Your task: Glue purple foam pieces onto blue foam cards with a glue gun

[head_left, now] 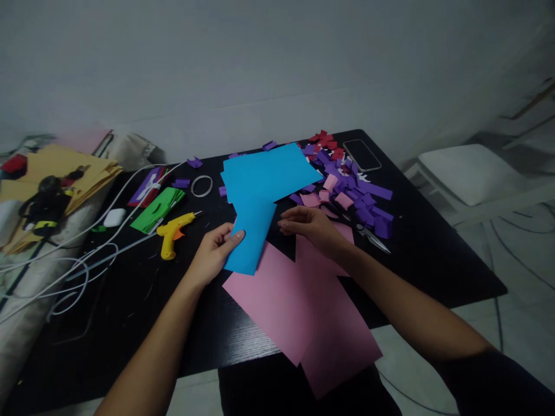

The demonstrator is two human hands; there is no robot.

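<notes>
My left hand [215,248] grips a blue piece of paper [255,231] at its left edge, thumb on top. This piece is tilted up above the table. Behind it lies a larger blue sheet [271,172]; the two overlap in view. My right hand [310,227] hovers just right of the held paper, apart from it, with loosely bent fingers and nothing visible in them. Beneath my hands are pink sheets [303,306], one reaching past the table's front edge. Scissors [373,238] lie beside my right wrist, their handles partly hidden among paper scraps.
Purple paper pieces [368,211] and red ones [333,151] are heaped at the right, near a phone [362,155]. At left are a yellow glue gun [173,233], green paper strips [159,209], a tape ring [202,186] and white cables [87,266]. A white stool [470,173] stands beyond the table.
</notes>
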